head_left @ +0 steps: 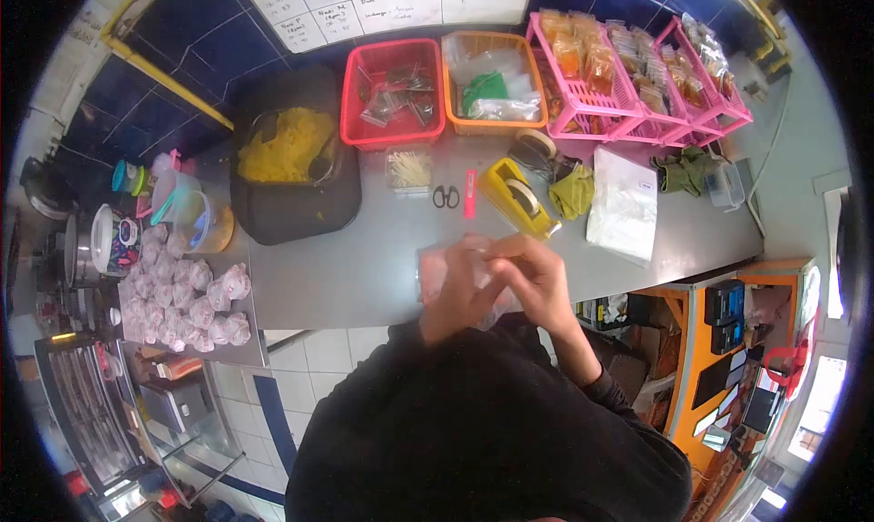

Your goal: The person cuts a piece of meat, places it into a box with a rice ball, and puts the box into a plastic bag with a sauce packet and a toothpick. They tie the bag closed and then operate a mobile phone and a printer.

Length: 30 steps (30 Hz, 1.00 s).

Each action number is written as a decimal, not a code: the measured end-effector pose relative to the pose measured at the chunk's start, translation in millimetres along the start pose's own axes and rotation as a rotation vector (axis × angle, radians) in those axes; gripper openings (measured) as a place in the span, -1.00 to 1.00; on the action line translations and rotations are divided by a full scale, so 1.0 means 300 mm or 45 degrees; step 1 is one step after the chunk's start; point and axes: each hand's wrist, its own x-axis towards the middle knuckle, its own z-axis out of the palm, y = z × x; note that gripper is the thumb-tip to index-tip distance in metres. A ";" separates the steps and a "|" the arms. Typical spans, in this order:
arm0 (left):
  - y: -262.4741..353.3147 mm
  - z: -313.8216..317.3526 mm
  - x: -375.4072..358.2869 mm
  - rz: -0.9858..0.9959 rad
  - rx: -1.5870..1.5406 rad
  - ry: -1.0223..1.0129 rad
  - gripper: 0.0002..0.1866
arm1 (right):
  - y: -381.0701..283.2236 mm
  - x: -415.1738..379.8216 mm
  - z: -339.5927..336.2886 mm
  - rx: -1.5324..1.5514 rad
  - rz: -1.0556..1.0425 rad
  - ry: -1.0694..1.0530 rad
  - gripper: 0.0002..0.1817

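Observation:
My two hands meet over the near edge of the steel table. My left hand (458, 290) is closed, thumb and fingers pinched near those of the right. Close beside it my right hand (539, 281) also pinches, its thumb and forefinger bent together. Between and under them is a thin clear plastic bag (501, 314), mostly covered by the hands. A pinkish sheet or stack of plastic (431, 274) lies under my left hand. Beyond the hands are a yellow tape dispenser (517, 199), black scissors (446, 197) and a pink cutter (470, 194).
Many tied plastic bags (173, 294) crowd the left. Yellow food (289, 146) fills a container on a black tray (296, 222). Behind stand a red basket (393, 140), an orange basket (496, 126) and pink racks (596, 121) of sachets. White plastic bags (623, 208) lie right.

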 end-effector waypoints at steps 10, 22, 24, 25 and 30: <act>-0.068 -0.033 0.063 -0.132 0.180 0.189 -0.49 | 0.524 0.008 0.038 -0.754 -0.171 -0.338 0.05; 0.054 -0.146 0.034 0.000 0.767 0.089 -0.81 | 0.401 0.072 0.058 -0.535 -0.190 -0.403 -0.10; 0.056 -0.104 0.078 0.124 0.865 -0.009 -0.83 | 0.409 0.126 0.080 -0.329 -0.514 -0.453 -0.07; 0.071 -0.089 0.096 0.238 0.963 -0.115 -0.85 | 0.425 0.119 0.093 -0.331 -0.517 -0.448 -0.07; 0.153 -0.144 0.113 0.321 1.174 -0.187 -0.76 | 0.453 0.098 0.114 0.333 0.234 -0.129 -0.52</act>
